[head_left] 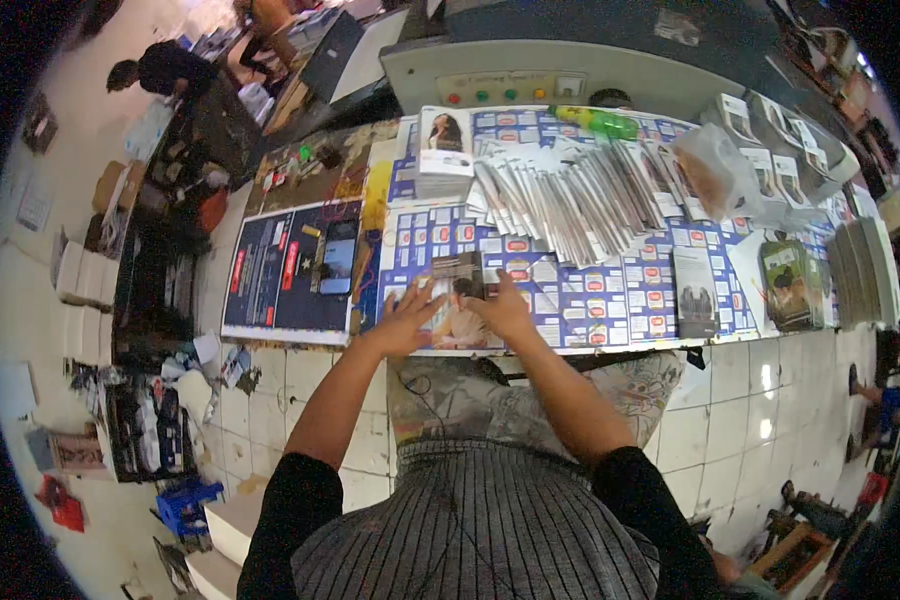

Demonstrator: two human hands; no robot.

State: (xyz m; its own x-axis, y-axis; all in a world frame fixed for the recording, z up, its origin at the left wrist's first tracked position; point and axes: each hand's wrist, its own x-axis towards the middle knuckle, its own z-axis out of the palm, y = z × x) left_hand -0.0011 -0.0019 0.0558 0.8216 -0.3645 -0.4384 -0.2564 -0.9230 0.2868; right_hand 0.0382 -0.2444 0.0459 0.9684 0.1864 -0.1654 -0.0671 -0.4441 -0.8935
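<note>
A booklet with a photo cover (459, 322) lies near the front edge of the table, which is covered in blue-and-white printed sheets (567, 323). My left hand (406, 321) rests on its left side with the fingers spread. On the other side, my right hand (506, 309) touches its right part, fingers extended and apart. Beyond my hands a long row of overlapping booklets (570, 205) fans across the table. A neat booklet stack (445, 150) with a portrait on top stands at the row's left end. A grey-covered booklet (694, 292) lies to the right.
Plastic-wrapped packs (792, 285), a clear bag (708, 172) and tall booklet stacks (863, 270) crowd the right side. A green bottle (602, 123) lies at the back, before a machine panel with buttons (496, 93). Leftward, a phone (337, 270) rests on a dark printed sheet (278, 262).
</note>
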